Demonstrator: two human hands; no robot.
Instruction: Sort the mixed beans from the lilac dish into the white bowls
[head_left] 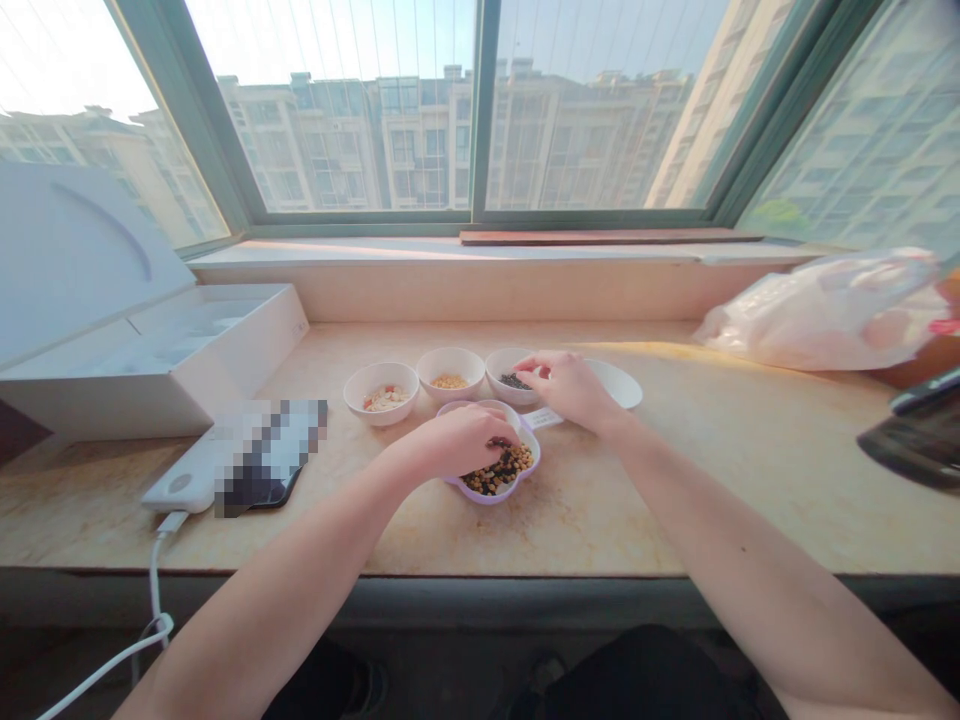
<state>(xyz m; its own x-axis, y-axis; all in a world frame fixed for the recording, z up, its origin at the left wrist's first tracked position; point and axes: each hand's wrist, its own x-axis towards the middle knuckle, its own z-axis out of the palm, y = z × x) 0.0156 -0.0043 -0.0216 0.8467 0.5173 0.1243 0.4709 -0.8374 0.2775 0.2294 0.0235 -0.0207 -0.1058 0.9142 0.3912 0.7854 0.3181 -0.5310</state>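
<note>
Reaching into a small white bowl [501,362] of dark seeds [514,381], the right hand [568,388] is seen in the head view with its fingertips [521,368] drawn together at the seeds; whether any are pinched cannot be told. The left hand [465,440] is held curled over a lilac scalloped dish [491,499] of mixed beans and grains [501,470], with its grip hidden by the fingers. Beside these are placed a white bowl of yellow grains [450,381] and a white bowl of pale nuts [386,398]. A white saucer [621,382] is set just past the right hand on a marble windowsill [600,520]. An open white box [225,350] is placed to the left, and a plastic bag [817,315] is laid to the right.
</note>
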